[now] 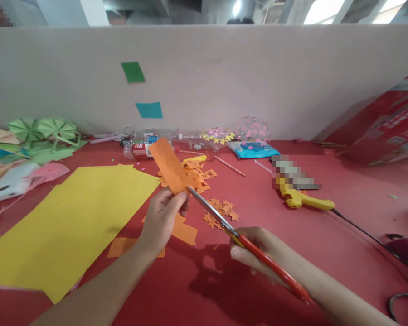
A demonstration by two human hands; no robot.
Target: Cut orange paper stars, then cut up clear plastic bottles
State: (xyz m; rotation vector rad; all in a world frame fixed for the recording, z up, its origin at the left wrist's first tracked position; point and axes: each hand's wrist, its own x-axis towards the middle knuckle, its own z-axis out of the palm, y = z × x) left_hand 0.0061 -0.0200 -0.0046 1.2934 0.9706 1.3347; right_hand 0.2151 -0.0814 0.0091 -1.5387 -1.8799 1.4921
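Observation:
My left hand (pixel 163 217) pinches the lower end of an orange paper strip (pixel 168 165) and holds it up, tilted to the left. My right hand (pixel 258 251) grips red-handled scissors (pixel 224 224), whose silver blades point up-left and reach the strip's lower edge right by my left thumb. Below lie several small orange paper stars (pixel 221 212) and orange offcuts (pixel 183 231) on the red table (pixel 326 244).
A big yellow sheet (pixel 68 222) covers the left of the table. Green folded paper fans (pixel 44 131) lie far left, a plastic bottle (pixel 139 148) and star-filled clear balloons (pixel 238 133) at the back wall. A yellow glue gun (pixel 302 199) with a black cord, and a red box (pixel 384 122), are right.

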